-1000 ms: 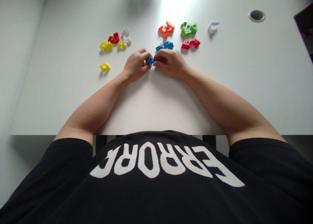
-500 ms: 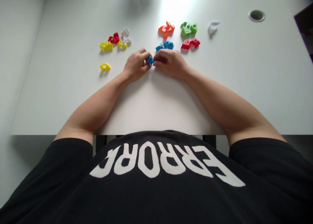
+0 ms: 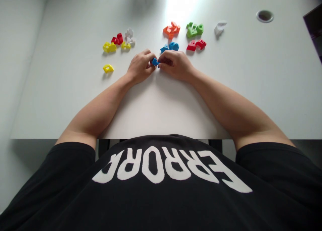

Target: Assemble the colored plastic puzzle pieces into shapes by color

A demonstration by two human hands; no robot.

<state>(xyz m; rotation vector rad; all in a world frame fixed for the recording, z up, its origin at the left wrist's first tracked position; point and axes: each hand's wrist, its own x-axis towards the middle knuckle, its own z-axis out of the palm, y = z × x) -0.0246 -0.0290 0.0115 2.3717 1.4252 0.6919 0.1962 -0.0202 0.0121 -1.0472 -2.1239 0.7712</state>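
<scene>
A small blue plastic piece [image 3: 155,61] is pinched between my two hands at the middle of the white table [image 3: 226,100]. My left hand [image 3: 139,67] grips it from the left with curled fingers. My right hand [image 3: 174,64] closes on it from the right. Just beyond my hands lie two more blue pieces [image 3: 170,47]. Most of the held piece is hidden by my fingers.
Behind the hands lie orange [image 3: 171,30], green [image 3: 194,29], red [image 3: 196,44] and white [image 3: 219,27] pieces. At the left lie yellow [image 3: 109,47], red [image 3: 117,40] and white [image 3: 129,36] pieces, plus a lone yellow one [image 3: 108,68]. A cable hole [image 3: 264,15] is at the far right.
</scene>
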